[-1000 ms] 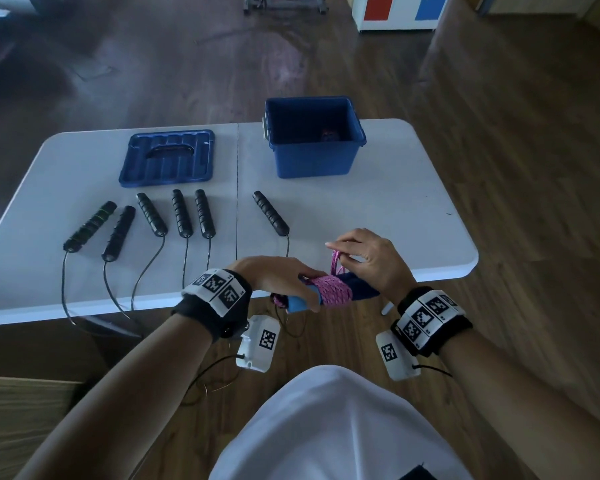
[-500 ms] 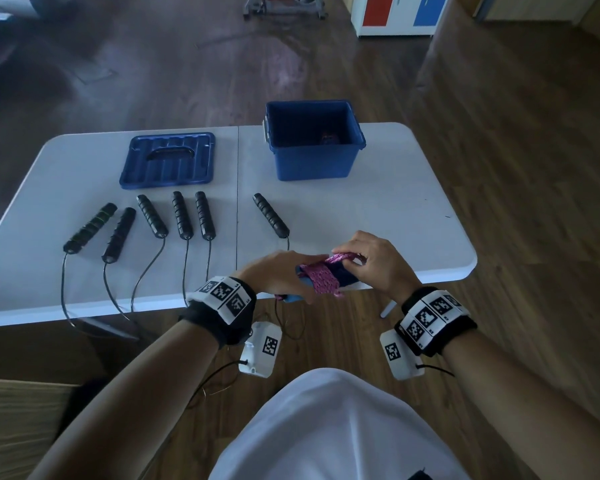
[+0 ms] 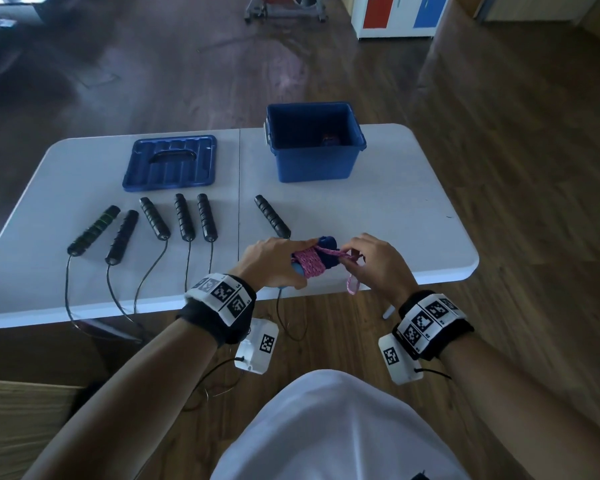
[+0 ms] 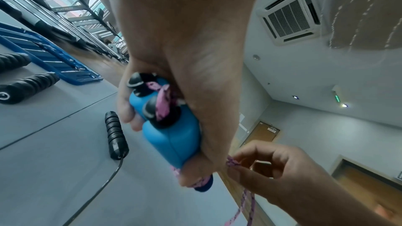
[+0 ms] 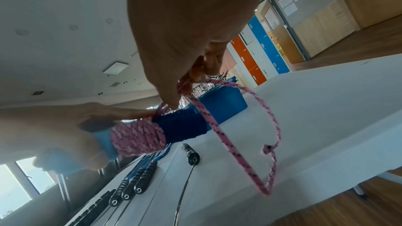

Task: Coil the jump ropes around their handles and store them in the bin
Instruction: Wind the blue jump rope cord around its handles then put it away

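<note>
Fingers of the left hand are curling around the pair of blue handles, gripping them side by side above the table's near edge. Pink rope is sitting coiled tightly around those handles, next to their dark blue grip section. At 3 o'clock from the coil, the right hand is pinching the loose end of the rope between thumb and fingertips, with the remaining length hanging down in a loop. At 12 o'clock from the hands, the blue bin is standing open on the table, well apart from them. At 10 o'clock, six black-handled ropes are lying in a row, cords trailing over the near edge. Beyond them, the blue lid is lying flat.
</note>
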